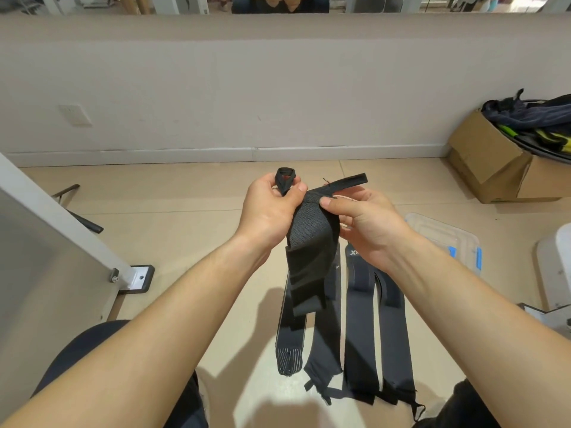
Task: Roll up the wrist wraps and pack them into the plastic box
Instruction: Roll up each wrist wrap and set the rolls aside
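Note:
A black wrist wrap (pixel 309 261) hangs in the air between both my hands, its lower end dangling above the floor. My left hand (pixel 272 208) pinches the wrap's top left corner, with the thumb loop sticking up above the fingers. My right hand (pixel 364 223) pinches the top right corner, where a narrow strap juts out to the right. Several more black wrist wraps (pixel 361 329) lie flat side by side on the tiled floor below. The clear plastic box (pixel 445 239) with blue latches sits on the floor to the right, partly hidden by my right arm.
A cardboard box (pixel 494 168) full of dark clothes stands at the far right against the wall. A white panel on a metal foot (pixel 136 278) leans at the left. A white object (pixel 556 267) is at the right edge. My knees show at the bottom.

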The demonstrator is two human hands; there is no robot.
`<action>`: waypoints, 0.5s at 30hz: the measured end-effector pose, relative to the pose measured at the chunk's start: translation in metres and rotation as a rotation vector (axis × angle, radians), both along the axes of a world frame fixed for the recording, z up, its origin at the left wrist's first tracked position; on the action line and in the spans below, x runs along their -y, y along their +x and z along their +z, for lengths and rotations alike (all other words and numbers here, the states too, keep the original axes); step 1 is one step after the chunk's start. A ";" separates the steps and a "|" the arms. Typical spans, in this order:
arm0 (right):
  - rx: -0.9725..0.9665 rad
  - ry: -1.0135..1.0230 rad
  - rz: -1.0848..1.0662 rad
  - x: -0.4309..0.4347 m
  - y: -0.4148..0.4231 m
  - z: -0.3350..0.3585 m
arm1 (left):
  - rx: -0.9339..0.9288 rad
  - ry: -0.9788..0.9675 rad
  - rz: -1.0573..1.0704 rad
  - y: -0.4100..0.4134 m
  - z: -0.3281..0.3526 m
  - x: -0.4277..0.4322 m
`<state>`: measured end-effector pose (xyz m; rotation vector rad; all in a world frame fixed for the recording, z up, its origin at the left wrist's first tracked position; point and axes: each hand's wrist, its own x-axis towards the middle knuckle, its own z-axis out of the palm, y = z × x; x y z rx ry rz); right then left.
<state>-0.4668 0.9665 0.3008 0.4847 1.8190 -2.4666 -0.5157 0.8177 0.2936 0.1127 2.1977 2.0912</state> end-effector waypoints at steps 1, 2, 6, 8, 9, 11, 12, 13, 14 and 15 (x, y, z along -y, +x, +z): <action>0.005 -0.003 -0.011 -0.001 0.000 -0.001 | 0.001 0.000 -0.003 0.000 0.000 0.000; 0.006 -0.005 -0.016 -0.001 -0.001 -0.001 | 0.002 0.000 -0.004 0.000 0.001 0.000; 0.006 0.018 -0.034 0.000 0.000 -0.002 | 0.038 0.006 -0.003 -0.001 -0.003 0.001; 0.008 0.030 -0.051 0.001 0.001 -0.001 | 0.075 0.018 0.019 -0.001 -0.003 0.001; 0.009 0.031 -0.065 0.001 0.002 -0.001 | 0.100 0.038 0.032 -0.001 -0.002 0.001; 0.005 0.022 -0.095 0.001 0.003 0.000 | 0.178 0.128 0.047 -0.002 0.000 0.003; -0.001 0.016 -0.102 0.001 0.002 -0.001 | 0.222 0.186 0.044 -0.002 0.001 0.004; -0.006 0.008 -0.105 0.001 0.002 0.000 | 0.255 0.233 0.038 -0.003 0.001 0.005; -0.011 0.002 -0.106 0.001 0.002 -0.001 | 0.275 0.257 0.034 -0.004 0.001 0.006; -0.014 -0.005 -0.104 0.001 0.002 0.000 | 0.284 0.264 0.035 -0.003 0.000 0.007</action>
